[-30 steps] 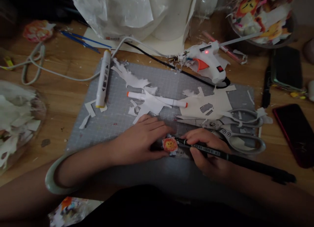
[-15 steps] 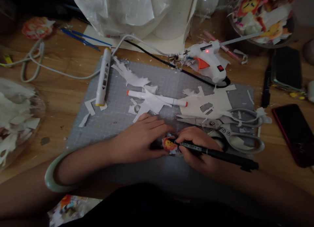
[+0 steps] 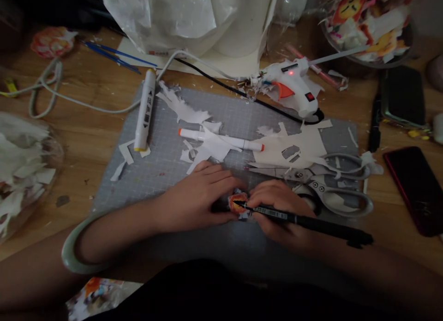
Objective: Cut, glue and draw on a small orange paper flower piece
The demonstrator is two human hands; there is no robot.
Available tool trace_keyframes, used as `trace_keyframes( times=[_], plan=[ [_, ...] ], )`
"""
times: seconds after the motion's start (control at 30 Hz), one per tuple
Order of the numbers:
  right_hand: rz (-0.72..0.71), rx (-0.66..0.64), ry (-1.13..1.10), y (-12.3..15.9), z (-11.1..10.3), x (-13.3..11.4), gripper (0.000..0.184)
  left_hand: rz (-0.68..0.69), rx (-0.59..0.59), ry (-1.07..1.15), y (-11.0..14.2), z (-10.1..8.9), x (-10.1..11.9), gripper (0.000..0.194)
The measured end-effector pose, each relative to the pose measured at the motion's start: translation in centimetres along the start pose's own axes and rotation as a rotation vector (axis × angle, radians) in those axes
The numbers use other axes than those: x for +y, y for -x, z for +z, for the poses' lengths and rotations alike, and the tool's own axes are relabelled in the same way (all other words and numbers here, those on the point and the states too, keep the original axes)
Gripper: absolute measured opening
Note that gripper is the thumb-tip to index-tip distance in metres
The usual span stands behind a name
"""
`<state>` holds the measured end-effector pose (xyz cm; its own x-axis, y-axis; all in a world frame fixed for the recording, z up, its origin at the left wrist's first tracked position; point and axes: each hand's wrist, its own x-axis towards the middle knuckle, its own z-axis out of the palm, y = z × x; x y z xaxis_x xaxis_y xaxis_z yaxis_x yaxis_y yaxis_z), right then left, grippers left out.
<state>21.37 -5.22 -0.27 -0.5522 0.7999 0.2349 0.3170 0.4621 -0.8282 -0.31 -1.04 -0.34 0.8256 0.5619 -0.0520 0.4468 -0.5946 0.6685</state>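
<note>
My right hand (image 3: 280, 205) is closed around a black pen (image 3: 311, 222), its tip on the yellow middle of a small orange-and-red coloured piece (image 3: 234, 203). Steadying that piece from the left is my left hand (image 3: 207, 194), its fingers curled about the edge and the thumb below. A pale bangle (image 3: 74, 247) circles the left wrist. Both hands rest over a grey cutting mat (image 3: 138, 187). Just beyond them lies a white marker with orange ends (image 3: 247, 144), partly under a torn paper scrap (image 3: 214, 148). Large scissors (image 3: 321, 180) lie beside my right hand.
A white glue gun (image 3: 294, 87) with a lit red light lies at the back, its cord trailing left. A yellow-ended marker (image 3: 145, 111) sits on the mat's left. Phone (image 3: 417, 189) at right, tub of coloured scraps (image 3: 374, 30) behind, bag of paper scraps (image 3: 24, 168) at left.
The pen tip has shifted slightly left across the coloured piece, and the pen's back end has swung outward to the lower right. My left hand has stayed in place.
</note>
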Motion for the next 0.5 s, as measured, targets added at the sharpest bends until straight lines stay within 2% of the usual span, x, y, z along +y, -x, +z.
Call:
trace_keyframes(
  times=[0.17,0.5],
  plan=[
    [0.049,-0.051,0.054,-0.26,0.27,0.04,0.011,-0.006,-0.004,0.015,-0.02,0.01,0.1,0.033],
    [-0.036,0.041,0.016,-0.05,0.11,-0.12,0.017,-0.018,-0.028,-0.004,-0.02,-0.1,0.12,0.036]
  ],
)
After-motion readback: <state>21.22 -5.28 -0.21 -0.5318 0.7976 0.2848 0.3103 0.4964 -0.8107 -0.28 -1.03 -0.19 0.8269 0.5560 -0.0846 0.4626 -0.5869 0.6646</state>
